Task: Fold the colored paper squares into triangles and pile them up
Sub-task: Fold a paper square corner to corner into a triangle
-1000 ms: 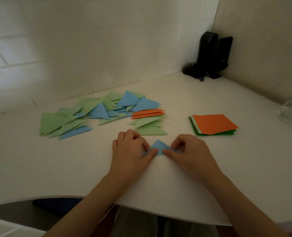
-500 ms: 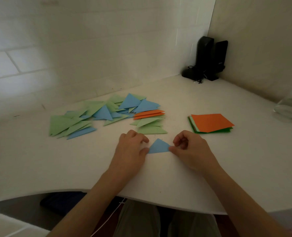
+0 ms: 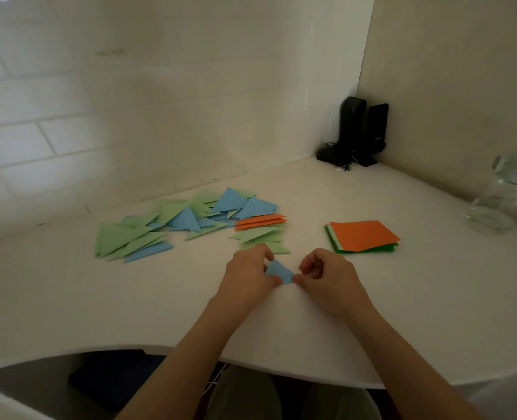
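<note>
A person sits at a white counter (image 3: 69, 298). The left hand (image 3: 245, 280) and the right hand (image 3: 330, 280) are close together, and both hold one small blue paper triangle (image 3: 278, 272). The left fingers (image 3: 268, 256) curl over the triangle's left side, with the thumb pinching its lower edge. The right thumb and first finger pinch its lower right corner, and the other right fingers are curled in. I cannot tell if the triangle lies flat on the counter or is lifted a little.

Just past the left fingers sits a spread-out pile of folded triangles (image 3: 190, 225), green, blue and two orange ones. The nearest green piece almost touches the left knuckles. So there is little room straight ahead of the left hand.

Past the right fingers and a bit to the right lies a stack of paper squares (image 3: 363, 236), orange on top and green below. There is a bare gap of counter between it and the right hand.

The curved front edge of the counter runs under both forearms. To the left of the left hand the counter is wide and bare.

Far right, near the wall, stands a clear glass jar (image 3: 506, 201). In the far corner stand two black speakers (image 3: 360, 131) with a cable.
</note>
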A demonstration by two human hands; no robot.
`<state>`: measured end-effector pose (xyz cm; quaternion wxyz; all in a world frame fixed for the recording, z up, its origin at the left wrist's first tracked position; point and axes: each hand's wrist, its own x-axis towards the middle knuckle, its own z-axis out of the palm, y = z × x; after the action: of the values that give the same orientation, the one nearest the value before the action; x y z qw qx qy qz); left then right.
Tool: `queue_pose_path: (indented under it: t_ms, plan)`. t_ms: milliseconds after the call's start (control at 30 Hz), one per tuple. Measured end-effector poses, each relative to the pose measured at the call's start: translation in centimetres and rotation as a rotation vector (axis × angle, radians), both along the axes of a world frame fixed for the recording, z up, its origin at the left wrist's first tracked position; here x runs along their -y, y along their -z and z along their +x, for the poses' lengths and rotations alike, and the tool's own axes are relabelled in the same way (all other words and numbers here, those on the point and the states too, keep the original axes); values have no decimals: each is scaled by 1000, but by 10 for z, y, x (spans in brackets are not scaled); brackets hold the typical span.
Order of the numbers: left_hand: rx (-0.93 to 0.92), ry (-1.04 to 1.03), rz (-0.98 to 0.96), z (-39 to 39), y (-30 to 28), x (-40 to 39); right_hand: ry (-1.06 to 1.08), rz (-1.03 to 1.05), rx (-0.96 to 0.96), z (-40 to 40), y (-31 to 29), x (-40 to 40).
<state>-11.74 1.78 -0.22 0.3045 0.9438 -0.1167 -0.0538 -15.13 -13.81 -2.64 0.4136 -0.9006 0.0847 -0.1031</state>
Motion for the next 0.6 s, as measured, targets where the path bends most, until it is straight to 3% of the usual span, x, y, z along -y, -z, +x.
queue_pose_path:
  t_ms: [200, 333, 500, 600]
  plan:
    - [90, -66, -197, 23, 0, -24, 44, 108, 221, -7, -5, 17]
    - [184, -193, -253, 62, -6, -47, 111, -238, 405, -3, -12, 54]
    - [176, -242, -247, 97, -2, -50, 77, -466, 67, 12, -8, 87]
    - [172, -232, -212, 107, 3, -45, 74, -561, -8, 15, 1, 92]
